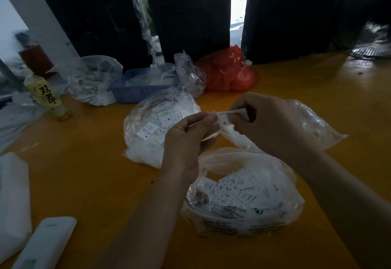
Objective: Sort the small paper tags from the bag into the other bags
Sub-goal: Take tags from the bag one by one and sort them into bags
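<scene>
Both hands meet above the orange table (95, 163). My left hand (188, 139) and my right hand (264, 125) pinch the two ends of a small white paper tag (224, 118) printed with an M. Below them lies an open clear bag (243, 201) holding several size tags. A second clear bag (156, 125) full of tags sits just left of my left hand. A third clear bag (313, 125) lies under my right wrist; its contents are hard to make out.
At the back stand a blue basket (135, 89), a red plastic bag (230, 72), more clear bags (93, 80) and a yellow bottle (50, 97). Black bundles (190, 15) wall off the far edge. A white remote-like object (46, 245) lies front left.
</scene>
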### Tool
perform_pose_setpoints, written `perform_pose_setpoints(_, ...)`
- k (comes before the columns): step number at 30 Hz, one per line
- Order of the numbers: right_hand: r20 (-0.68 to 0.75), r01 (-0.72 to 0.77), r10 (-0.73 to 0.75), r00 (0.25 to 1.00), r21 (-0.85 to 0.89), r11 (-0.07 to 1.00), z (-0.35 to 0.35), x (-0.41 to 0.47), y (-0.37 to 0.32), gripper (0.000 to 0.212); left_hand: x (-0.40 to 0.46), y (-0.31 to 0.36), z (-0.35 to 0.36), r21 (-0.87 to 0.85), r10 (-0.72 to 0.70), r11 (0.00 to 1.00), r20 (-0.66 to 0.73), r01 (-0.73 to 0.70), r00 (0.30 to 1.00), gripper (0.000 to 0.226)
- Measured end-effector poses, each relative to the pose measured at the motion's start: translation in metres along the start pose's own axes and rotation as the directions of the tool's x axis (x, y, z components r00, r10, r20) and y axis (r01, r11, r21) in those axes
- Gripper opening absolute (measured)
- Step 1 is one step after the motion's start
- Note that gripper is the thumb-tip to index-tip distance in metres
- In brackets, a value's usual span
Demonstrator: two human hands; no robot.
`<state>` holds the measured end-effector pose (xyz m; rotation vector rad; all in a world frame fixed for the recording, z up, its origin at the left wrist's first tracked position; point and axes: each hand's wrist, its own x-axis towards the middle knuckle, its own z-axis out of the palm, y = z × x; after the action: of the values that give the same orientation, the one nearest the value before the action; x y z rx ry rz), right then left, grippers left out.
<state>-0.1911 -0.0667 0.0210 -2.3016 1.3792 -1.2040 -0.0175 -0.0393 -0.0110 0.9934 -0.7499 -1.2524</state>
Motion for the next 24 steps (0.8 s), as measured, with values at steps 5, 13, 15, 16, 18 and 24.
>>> perform_pose_setpoints(5,0.143,-0.092,0.074,0.987,0.125,0.988,0.001,0.002,0.007,0.019,0.001,-0.004,-0.002,0.15,0.051,0.988,-0.031,-0.046,0.998,0.021)
perform_pose_setpoints(13,0.206,-0.209,0.166,0.964,0.208,0.956,0.002,0.005,0.014,0.014,-0.001,-0.004,0.001,0.213,0.139,0.968,-0.01,-0.134,0.99,0.029)
perform_pose_setpoints(15,0.213,-0.219,0.173,0.962,0.218,0.951,0.001,0.006,0.014,0.012,-0.001,-0.004,0.001,0.209,0.134,0.969,0.006,-0.133,0.991,0.028)
perform_pose_setpoints(16,0.21,-0.22,0.174,0.962,0.222,0.95,0.001,0.006,0.014,0.012,-0.001,-0.005,0.0,0.211,0.127,0.969,0.021,-0.128,0.992,0.024)
perform_pose_setpoints(18,0.193,-0.216,0.173,0.966,0.235,0.948,-0.001,0.006,0.013,0.013,-0.001,-0.006,-0.001,0.215,0.104,0.97,0.049,-0.113,0.993,0.024)
perform_pose_setpoints(24,0.228,-0.182,0.138,0.964,0.183,0.966,-0.002,0.005,0.013,0.01,0.001,-0.007,-0.001,0.229,0.144,0.962,0.025,-0.146,0.989,0.025)
